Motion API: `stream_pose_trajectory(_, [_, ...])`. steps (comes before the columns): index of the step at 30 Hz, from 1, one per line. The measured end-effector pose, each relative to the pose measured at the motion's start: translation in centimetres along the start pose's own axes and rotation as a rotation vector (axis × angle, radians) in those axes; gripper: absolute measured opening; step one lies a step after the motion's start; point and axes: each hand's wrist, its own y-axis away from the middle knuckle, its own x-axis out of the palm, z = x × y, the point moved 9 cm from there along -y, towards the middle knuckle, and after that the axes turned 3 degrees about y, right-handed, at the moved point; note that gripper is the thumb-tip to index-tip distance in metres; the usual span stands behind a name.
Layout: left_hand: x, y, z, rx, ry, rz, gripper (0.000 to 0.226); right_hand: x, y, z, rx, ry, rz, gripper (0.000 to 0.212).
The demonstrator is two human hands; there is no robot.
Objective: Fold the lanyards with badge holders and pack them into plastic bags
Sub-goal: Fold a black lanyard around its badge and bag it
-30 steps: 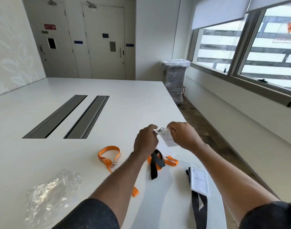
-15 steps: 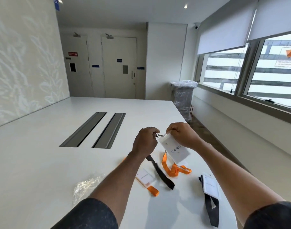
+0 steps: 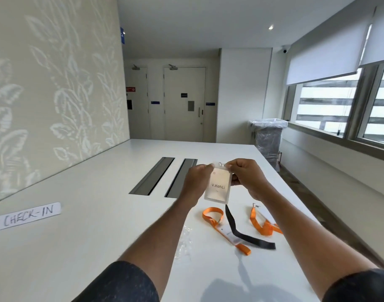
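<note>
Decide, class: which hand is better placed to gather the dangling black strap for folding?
Probably the left hand. Both hands pinch the top of the badge holder, but the black lanyard drops from below it, nearer the left wrist. The right hand grips beside the metal clip, so it can steady the holder.

Both arms wear short, dark charcoal sleeves of faintly speckled fabric ending above the elbows; the forearms, left hand (image 3: 194, 182) and right hand (image 3: 247, 177) are bare.
</note>
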Motion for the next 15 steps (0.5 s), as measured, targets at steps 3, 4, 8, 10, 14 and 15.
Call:
stream_pose_trajectory(3, [-2.0,0.3,-0.5,-0.003,0.070,0.008,0.012,2.0,0.4,1.4,-0.028,-0.065,0.011,0.016])
stream_pose_trajectory(4, [-2.6,0.3,-0.6,-0.006,0.104,0.011,0.008,2.4,0.5,1.9,-0.038,-0.096,0.004,0.016])
stream_pose_trajectory(8, [-4.5,0.3,-1.3,-0.014,0.229,0.018,0.016,3.6,0.3,2.5,0.017,-0.410,-0.004,0.021])
stream_pose_trajectory(10, [-5.1,0.5,-2.0,-0.003,0.273,0.035,0.014,4.9,0.2,2.0,0.097,-0.593,0.082,0.028])
stream_pose_trajectory(14, [-5.2,0.7,-2.8,-0.006,0.345,0.115,0.015,7.5,1.1,0.9,0.171,-0.745,0.375,0.037])
stream_pose_trajectory(15, [-5.2,0.7,-2.9,-0.011,0.350,0.125,0.018,7.9,1.3,0.7,0.158,-0.732,0.433,0.039])
